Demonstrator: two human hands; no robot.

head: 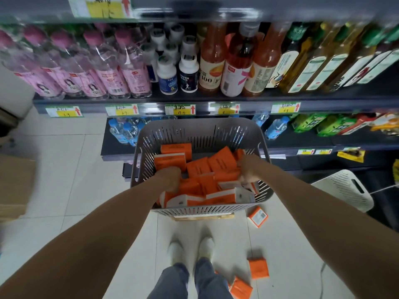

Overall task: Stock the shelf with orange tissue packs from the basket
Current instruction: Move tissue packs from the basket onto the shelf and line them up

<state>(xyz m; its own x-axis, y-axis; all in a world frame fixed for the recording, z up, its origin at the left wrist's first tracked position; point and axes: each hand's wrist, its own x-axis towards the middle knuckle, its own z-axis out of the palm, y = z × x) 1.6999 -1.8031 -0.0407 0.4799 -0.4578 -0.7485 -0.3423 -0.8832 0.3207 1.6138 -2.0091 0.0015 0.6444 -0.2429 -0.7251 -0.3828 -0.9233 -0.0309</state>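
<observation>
Two bare hands reach into a grey slotted plastic basket that stands on the pale tiled floor against a dark metal shelving unit. The unit rises beyond the basket with rows of pink-capped clear bottles, white-lidded jars and tall sauce and oil bottles. A brown cardboard box sits well to the left of the basket, and a white slotted plastic basket stands just to its right. Inside the grey basket lies a loose heap of orange tissue packs with white ends, none of them yet on the shelf. The left hand is sunk among the packs on the basket's left side with its fingers curled downward; whether it clasps a pack cannot be told. The right hand is on the heap at the basket's right side, fingertips touching a white-ended pack, its hold equally unclear. One fallen orange pack lies on the tiles just beside the basket's near right corner. Two stray orange packs lie nearer the camera than the basket, beside a pair of pale shoes.
</observation>
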